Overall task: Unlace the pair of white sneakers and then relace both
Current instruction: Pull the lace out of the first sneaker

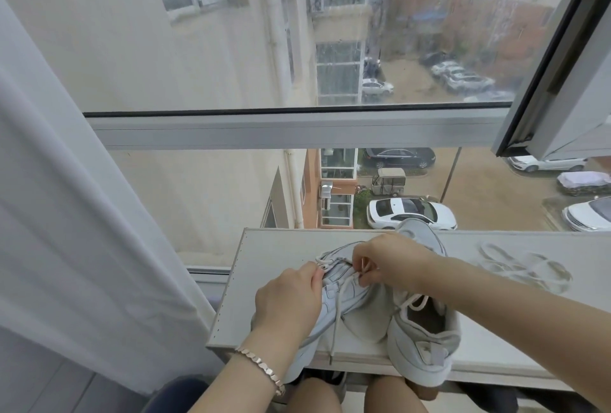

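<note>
White sneaker (350, 308) on shelf (264, 280), lace (336, 320) pinched in R fingers (368, 275), L fingers (312, 277) gripping its eyelet side.

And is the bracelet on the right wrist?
No, the bracelet hangs right behind the left hand, which grips a shoe.

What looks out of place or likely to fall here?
The right sneaker sits unheld with its heel hanging past the near edge of the board, so it might tip off. The left sneaker overhangs too, but the left hand grips it. A loose lace lies coiled farther right.
</note>
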Motion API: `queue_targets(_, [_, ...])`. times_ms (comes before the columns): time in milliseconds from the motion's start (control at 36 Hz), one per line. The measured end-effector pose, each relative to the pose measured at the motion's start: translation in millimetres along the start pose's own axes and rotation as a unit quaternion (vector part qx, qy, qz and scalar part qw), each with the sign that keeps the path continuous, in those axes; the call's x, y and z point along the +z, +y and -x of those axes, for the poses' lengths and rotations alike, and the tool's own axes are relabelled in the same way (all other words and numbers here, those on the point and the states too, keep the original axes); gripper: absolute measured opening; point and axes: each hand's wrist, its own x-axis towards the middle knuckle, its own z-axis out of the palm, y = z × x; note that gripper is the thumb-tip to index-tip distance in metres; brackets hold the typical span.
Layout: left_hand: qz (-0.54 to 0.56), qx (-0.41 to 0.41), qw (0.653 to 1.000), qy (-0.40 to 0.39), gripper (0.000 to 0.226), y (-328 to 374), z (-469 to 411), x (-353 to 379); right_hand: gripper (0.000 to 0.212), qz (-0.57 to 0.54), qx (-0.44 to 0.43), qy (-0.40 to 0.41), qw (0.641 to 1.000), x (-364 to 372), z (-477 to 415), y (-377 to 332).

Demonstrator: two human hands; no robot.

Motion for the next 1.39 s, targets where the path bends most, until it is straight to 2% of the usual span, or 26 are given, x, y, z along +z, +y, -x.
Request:
queue_targets(56, [0.001, -0.001, 1.000, 0.000, 0.034, 0.5, -0.6, -0.3, 0.022, 0.004, -0.005, -0.005, 1.000, 1.2, -0.2, 1.9])
queue_targets(167, [-0.002, 0.000, 1.000, 0.001, 0.035, 0.9, -0.8, -0.6, 0.021, 0.125, -0.063, 0.035, 0.990, 4.0, 0.1, 6.2])
queue_targets(306, [-0.006, 0.000, 1.000, 0.001, 0.034, 0.4, 1.2, 0.2, 0.016, 0.138, -0.059, 0.095, 0.984, 2.7, 1.3, 21.3])
queue_targets(389, [-0.013, -0.007, 1.000, 0.007, 0.034, 0.9, -0.6, 0.3, 0.016, 0.114, 0.036, 0.119, 0.986, -15.1, 4.1, 46.9])
queue_targets(500, [-0.008, -0.011, 1.000, 0.006, 0.035, 0.8, -0.9, 0.9, 0.019, 0.096, 0.207, 0.134, 0.964, -31.1, 15.2, 79.1])
queue_targets(556, [-0.005, -0.011, 1.000, 0.005, 0.035, 1.1, -0.9, 0.7, 0.022, 0.131, 0.240, 0.114, 0.955, -26.7, 15.6, 73.1])
queue_targets(611, [-0.005, -0.014, 1.000, 0.002, 0.035, 1.4, -1.1, 0.7, 0.028, 0.147, 0.183, 0.116, 0.965, -15.4, 12.9, 59.5])
queue_targets(694, [-0.007, -0.016, 1.000, 0.002, 0.034, 2.1, -0.8, 0.4, 0.029, 0.031, 0.043, 0.131, 0.990, -3.4, 11.8, 31.5])
queue_targets(750, [-0.005, -0.015, 1.000, 0.002, 0.034, 2.3, -0.5, 0.3, 0.022, -0.021, -0.025, 0.101, 0.994, 1.7, 11.8, 14.1])
queue_targets(806, [-0.003, -0.013, 1.000, 0.005, 0.034, 2.3, -0.2, 0.4, 0.025, 0.007, -0.052, 0.070, 0.996, 5.8, 8.9, 3.0])
queue_targets(1028, [-0.005, -0.014, 1.000, 0.011, 0.035, 1.1, -0.5, 0.8, 0.030, 0.097, -0.024, 0.000, 0.995, 5.6, -0.3, -0.8])
queue_targets(1083, [-0.003, -0.015, 1.000, 0.010, 0.035, 1.8, -0.2, 1.0, 0.029, 0.113, -0.026, 0.006, 0.993, 6.7, 3.0, 3.7])
queue_targets(1278, [0.003, -0.032, 0.999, 0.010, 0.036, 6.0, -3.9, 0.4, 0.018, 0.020, 0.080, 0.014, 0.996, 1.1, -3.1, 7.8])
queue_targets(1389, [0.007, -0.055, 0.998, 0.011, 0.038, 8.6, -6.9, -0.3, 0.023, 0.004, 0.133, 0.021, 0.991, -2.3, -18.9, -4.0])
